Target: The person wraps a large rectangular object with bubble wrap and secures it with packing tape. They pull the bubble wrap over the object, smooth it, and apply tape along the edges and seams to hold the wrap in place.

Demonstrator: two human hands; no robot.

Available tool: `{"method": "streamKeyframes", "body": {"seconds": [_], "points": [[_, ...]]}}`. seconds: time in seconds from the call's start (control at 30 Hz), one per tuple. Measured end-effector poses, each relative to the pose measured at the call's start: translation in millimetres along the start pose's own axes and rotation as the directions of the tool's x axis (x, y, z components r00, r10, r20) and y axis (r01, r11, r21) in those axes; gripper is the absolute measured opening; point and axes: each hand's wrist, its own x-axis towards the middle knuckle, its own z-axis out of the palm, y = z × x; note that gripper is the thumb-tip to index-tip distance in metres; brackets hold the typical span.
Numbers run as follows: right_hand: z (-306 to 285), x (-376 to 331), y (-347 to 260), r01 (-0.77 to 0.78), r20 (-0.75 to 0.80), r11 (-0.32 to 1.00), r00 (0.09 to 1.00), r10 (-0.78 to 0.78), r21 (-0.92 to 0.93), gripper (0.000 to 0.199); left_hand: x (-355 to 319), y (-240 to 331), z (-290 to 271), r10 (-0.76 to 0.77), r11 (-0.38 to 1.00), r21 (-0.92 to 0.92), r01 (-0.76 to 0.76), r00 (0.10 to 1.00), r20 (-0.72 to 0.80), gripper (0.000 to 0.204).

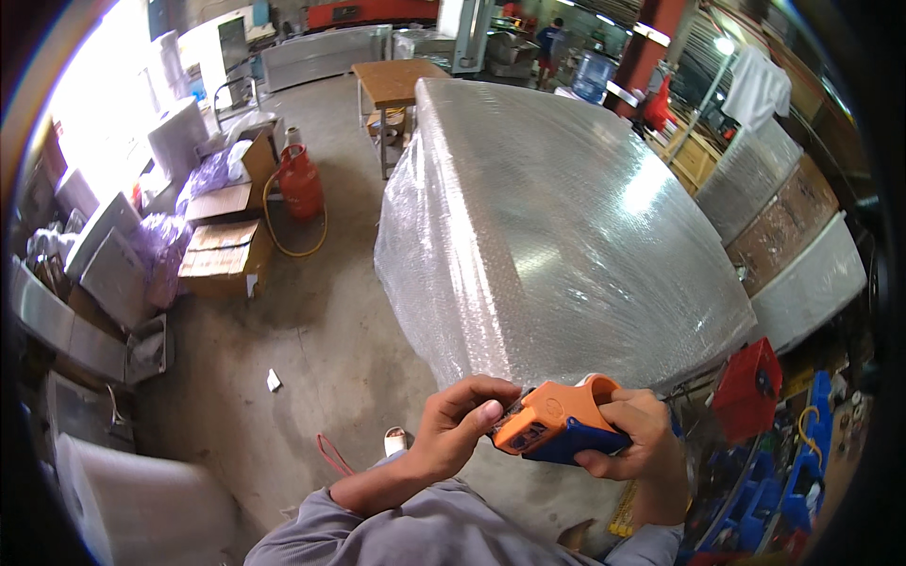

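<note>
In my right hand is an orange and blue tape dispenser, gripped with the fingers round its rear and the thumb on the blue lower side. My left hand is at the dispenser's front end, thumb and fingers pinched at its edge; whether a tape end lies between them is too small to tell. Just beyond both hands stands a large block-shaped object wrapped in bubble wrap and clear film, apart from my left hand.
Cardboard boxes and a red gas cylinder with a yellow hose stand to the left. A bubble wrap roll is at lower left. Blue bins and a red box sit at right. Far off are a wooden table and a person.
</note>
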Motion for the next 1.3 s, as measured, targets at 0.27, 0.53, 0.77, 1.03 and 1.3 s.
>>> {"method": "streamKeyframes", "body": {"seconds": [0.27,0.53,0.77,1.03,1.3], "points": [[7.4,55.2,-2.9,0.064,0.206,0.998,0.977,-0.061,-0.012,0.045,-14.6,10.2,-31.8,0.120,0.988,-0.081,-0.132,0.983,-0.141,0.036],[17.1,129.3,-12.6,-0.084,0.377,0.995,0.924,0.058,0.052,0.039,2.8,16.8,-75.1,0.237,0.949,-0.172,-0.265,0.957,-0.165,0.023],[27.8,163.4,2.0,-0.172,0.442,0.984,0.887,0.131,0.054,0.043,23.9,49.8,-96.8,-0.132,0.848,-0.530,0.006,0.971,-0.199,0.052],[8.5,192.6,12.6,-0.226,0.495,0.973,0.842,0.215,-0.039,0.048,59.0,37.4,-102.0,0.132,0.983,-0.038,-0.178,0.842,-0.523,0.021],[-51.5,226.7,49.3,-0.141,0.535,0.974,0.817,0.215,-0.177,0.040,39.7,9.4,-119.0,0.300,0.954,0.154,-0.259,0.775,-0.556,0.029]]}}
